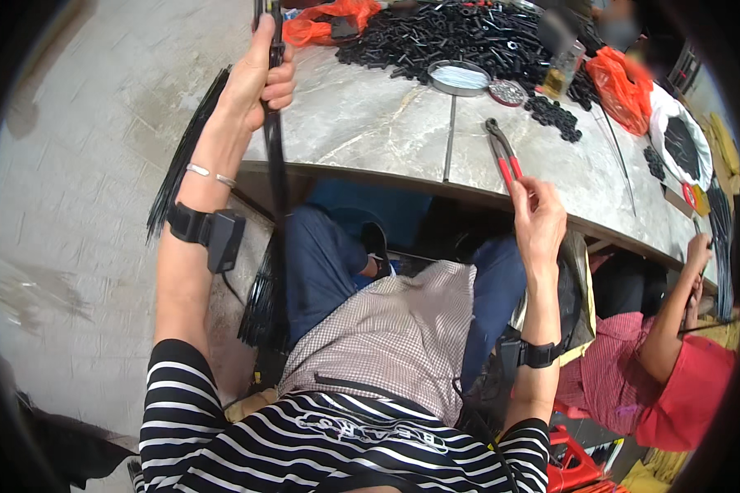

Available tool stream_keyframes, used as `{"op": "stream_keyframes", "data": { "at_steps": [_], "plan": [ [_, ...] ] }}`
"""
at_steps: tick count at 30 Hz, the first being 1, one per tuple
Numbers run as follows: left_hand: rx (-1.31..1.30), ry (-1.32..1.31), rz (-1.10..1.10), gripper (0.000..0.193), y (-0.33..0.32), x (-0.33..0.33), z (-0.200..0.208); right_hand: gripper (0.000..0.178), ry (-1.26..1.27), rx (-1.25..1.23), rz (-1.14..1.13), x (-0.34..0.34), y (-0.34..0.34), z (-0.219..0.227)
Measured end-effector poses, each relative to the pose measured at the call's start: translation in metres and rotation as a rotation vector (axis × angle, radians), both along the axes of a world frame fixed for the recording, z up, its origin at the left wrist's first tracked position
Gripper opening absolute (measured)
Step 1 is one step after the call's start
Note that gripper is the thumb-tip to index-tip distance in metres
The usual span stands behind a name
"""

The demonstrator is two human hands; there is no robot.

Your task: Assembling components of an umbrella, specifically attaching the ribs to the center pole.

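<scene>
Counter [370,123] spans the upper half of the frame, near edge sloping down to the right. Big mound of black parts [436,37] at top centre.

Long black strip or bundle [276,156] runs from the top edge down past the counter's near edge, upper left of centre. Left hand [259,86] is clenched round its upper part, thumb pointing up. Can't tell if it's 1 piece or several.

Right hand [541,215], right of centre, has its fingers on the handle ends of the red-handled pliers [497,142], head pointing up-frame. Can't tell if they're lifted or resting on the counter.

Handling, my read: 2 long tails to mind. Strip should hang clear of the lap; firm left grip stops it swinging. Pliers want a fuller palm grip, both handles; fingertips alone give little squeeze. Lift them clear of the round dish [459,78], then the smaller dish [508,93], both nearby and likely easy to tip.
</scene>
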State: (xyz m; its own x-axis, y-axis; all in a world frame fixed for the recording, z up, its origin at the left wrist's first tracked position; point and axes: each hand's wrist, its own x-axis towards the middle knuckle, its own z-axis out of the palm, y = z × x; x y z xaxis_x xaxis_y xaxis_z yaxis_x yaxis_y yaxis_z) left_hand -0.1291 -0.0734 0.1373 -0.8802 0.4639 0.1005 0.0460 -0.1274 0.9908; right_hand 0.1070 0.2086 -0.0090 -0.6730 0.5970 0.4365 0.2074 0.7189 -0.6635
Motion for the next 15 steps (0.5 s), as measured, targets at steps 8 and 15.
{"op": "stream_keyframes", "data": {
  "at_steps": [8, 15],
  "plan": [
    [0.249, 0.241, -0.167, 0.069, 0.06, 0.075, -0.006, 0.039, -0.321, 0.51, -0.124, -0.061, 0.025, -0.036],
    [0.353, 0.073, -0.246, 0.068, 0.065, 0.088, -0.07, 0.029, -0.173, -0.744, 0.513, -0.004, 0.016, 0.024]
  ]
}}
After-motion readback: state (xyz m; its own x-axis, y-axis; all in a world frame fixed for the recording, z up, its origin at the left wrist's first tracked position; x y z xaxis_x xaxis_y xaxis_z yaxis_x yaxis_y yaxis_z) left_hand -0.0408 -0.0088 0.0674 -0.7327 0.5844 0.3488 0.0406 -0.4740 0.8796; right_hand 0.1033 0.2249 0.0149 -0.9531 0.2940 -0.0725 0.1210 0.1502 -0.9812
